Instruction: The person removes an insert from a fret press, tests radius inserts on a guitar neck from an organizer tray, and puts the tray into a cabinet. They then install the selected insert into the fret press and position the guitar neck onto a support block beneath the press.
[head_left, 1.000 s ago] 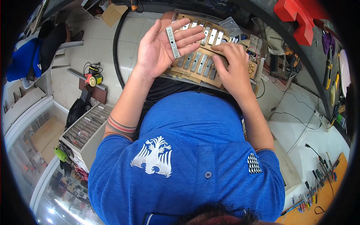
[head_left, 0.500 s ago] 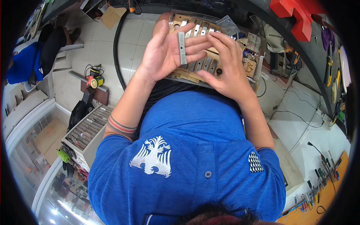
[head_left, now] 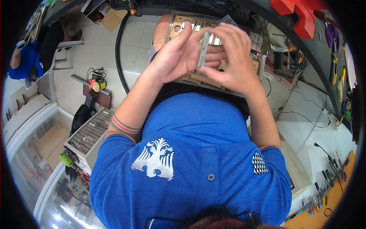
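in the head view, a slim, straight, grey-green metal bar (head_left: 203, 49) stands aslant between the person's two hands, its upper end leaning toward the right. the right hand (head_left: 230, 55), back turned up, holds it lengthwise: the thumb is at the lower end, the fingers curl over at the upper end, so the grip spans the bar's whole length. the left hand (head_left: 187, 53) lies palm up and wide, thumb raised and fingers stretched out behind the bar; whether its fingers touch the bar, i cannot tell. under both hands, across the lap, sits a tan wooden board (head_left: 183, 19) bearing shiny silver metal strips (head_left: 216, 41), partly hidden by the fingers. a clear plastic bag (head_left: 227, 20) lies at the board's far edge, just beyond the right hand. the person wears a heathered blue polo shirt (head_left: 187, 122) with a white embroidered emblem (head_left: 154, 158). on the tiled floor to the left, well apart from the hands, are a yellow-and-red corded tool (head_left: 99, 84) and a long black hose (head_left: 119, 49). a chunky red bracket (head_left: 301, 17) hangs at upper right.
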A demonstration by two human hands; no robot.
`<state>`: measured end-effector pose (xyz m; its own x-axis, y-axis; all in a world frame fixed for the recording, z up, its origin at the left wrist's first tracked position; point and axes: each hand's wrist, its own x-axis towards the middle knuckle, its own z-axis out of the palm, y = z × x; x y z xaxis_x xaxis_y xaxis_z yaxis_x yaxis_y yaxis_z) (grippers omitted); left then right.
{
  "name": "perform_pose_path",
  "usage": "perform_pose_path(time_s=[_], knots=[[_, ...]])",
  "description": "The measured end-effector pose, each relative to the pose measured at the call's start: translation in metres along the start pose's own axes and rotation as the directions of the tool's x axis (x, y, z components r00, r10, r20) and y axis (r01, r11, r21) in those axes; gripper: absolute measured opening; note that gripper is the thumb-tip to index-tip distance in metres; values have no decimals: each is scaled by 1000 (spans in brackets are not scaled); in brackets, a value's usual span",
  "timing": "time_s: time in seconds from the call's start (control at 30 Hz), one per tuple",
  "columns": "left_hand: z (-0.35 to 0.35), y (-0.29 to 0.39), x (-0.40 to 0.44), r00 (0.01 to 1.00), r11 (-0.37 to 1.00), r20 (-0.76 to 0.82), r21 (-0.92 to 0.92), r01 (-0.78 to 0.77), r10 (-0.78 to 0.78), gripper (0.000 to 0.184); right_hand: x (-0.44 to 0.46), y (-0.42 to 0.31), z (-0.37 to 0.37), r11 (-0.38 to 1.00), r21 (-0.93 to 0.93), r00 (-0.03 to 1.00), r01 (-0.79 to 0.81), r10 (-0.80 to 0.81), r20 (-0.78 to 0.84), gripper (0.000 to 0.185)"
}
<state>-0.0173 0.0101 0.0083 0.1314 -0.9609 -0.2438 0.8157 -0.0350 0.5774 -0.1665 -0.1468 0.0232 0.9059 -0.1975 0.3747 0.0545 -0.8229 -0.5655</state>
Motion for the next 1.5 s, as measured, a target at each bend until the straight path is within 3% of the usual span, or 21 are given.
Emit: perform_pose_path(time_s=[0.07, 0.17, 0.2, 0.3, 0.57, 1.5], knots=[[-3, 6, 1, 990, 965, -94, 250, -81, 107, 84, 5, 9, -8, 998, -55, 997, -21, 17, -73, 86], [-19, 27, 3, 868, 683, -155, 687, -249, 472, 60, 2, 26, -20, 988, -132, 989, -87, 69, -132, 84], [-24, 28, 3, 806, 703, -228, 647, -294, 546, 40, -1, 29, -22, 983, -131, 985, -129, 112, -128, 82], [-41, 29, 0, 737, 737, -338, 601, -310, 586, 36, -15, 40, -24, 975, -104, 975, -198, 185, -119, 81], [-63, 2, 2, 650, 704, -361, 589, -396, 668, 33, -38, 56, -10, 963, -133, 971, -232, 221, -96, 84], [-66, -1, 6, 688, 614, -277, 728, -306, 671, 32, -42, 62, -3, 975, -136, 981, -174, 159, -111, 86]])
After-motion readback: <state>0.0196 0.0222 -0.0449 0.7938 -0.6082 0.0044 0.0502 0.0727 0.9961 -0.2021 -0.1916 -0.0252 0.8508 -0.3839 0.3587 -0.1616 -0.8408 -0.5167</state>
